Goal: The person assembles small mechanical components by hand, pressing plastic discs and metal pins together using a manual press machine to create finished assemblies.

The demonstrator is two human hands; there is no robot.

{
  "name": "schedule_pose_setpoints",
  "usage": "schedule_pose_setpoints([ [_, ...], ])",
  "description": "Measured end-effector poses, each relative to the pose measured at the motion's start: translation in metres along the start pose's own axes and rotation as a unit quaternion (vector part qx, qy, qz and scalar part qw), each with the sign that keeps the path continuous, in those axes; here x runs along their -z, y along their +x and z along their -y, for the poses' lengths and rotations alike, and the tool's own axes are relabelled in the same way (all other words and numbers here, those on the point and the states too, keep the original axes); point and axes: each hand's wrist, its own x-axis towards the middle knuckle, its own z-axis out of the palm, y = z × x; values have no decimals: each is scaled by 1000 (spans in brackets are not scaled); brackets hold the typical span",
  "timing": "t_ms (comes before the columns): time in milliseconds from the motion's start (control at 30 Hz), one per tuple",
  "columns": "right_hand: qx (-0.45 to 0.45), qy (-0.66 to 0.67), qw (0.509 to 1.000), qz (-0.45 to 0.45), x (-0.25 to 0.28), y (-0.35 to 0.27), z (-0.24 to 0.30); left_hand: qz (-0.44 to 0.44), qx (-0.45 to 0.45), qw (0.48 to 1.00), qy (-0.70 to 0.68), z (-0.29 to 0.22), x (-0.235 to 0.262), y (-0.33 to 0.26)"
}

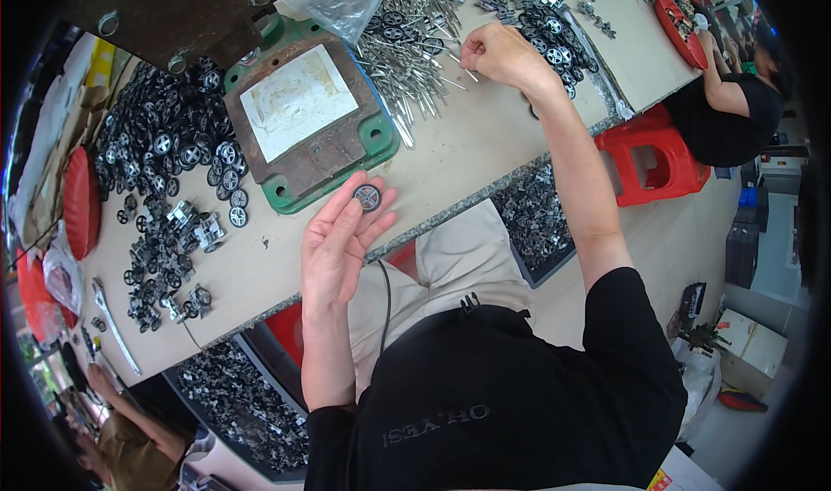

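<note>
My left hand (339, 238) pinches a small black toy wheel (367, 198) with grey spokes between thumb and fingers, near the table's front edge. Beyond and to the right, my right hand (506, 56) is closed on a thin metal rod (469, 73), which sticks out below the fingertips. Just left of it lies a loose heap of similar metal rods (400, 67), with a few black wheels among them. Between the hands' reach and the wheel heap stands a green-and-brown press base (376, 136) carrying a pale plate (299, 102).
A large heap of black wheels (163, 145) and assembled wheel pieces (208, 231) cover the left side. More wheels (554, 37) lie right of my right hand. A metal wrench (115, 327) rests at left. Bins of small parts (532, 218) stand below; a red stool (645, 158) is at right.
</note>
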Motion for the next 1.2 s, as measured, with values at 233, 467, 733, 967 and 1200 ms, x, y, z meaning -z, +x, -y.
schedule_pose_setpoints([
  [233,18,-46,996,80,7,-14,18,25,-3,1000,1,1,2,4],
  [467,133,76,988,34,16,-50,32,-1,-14,1000,6,4,-3,6],
  [733,125,218,943,219,18,-103,85,-39,-67,996,33,13,-11,11],
  [967,119,204,936,261,8,-105,93,-55,-99,992,55,16,-15,8],
  [1200,118,205,936,259,9,-106,95,-65,-121,988,72,17,-16,8],
])
